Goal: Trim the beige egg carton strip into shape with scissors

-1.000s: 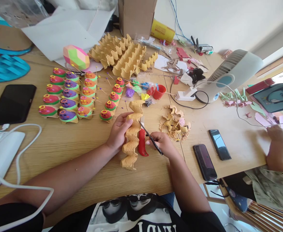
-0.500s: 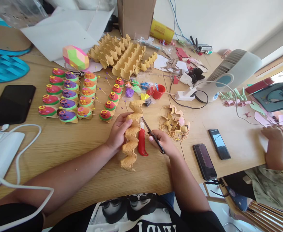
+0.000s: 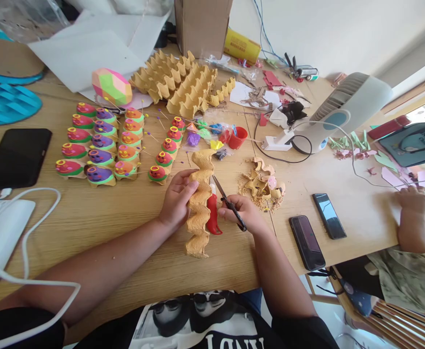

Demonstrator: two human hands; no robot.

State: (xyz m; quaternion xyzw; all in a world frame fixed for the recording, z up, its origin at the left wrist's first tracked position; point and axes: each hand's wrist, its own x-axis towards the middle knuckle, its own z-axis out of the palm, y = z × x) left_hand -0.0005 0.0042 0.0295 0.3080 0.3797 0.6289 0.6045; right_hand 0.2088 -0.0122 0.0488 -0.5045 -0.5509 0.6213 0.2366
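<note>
My left grip pinches the egg-carton strip, apparently to steady it; my right grip clasps scissors near its edge.

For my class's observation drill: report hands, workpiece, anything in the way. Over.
Left hand gripping egg-tray strip. Right hand holding black scissors, tips near strip's edge. Red-handled tool lying close by, possibly in the way.

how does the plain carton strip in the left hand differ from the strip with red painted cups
The plain strip is bare tan, while the red strip is coloured red and green with yellow rings on top. The plain strip is held by the left hand; the red strip rests on the table. Both look like single rows of egg carton.
</note>
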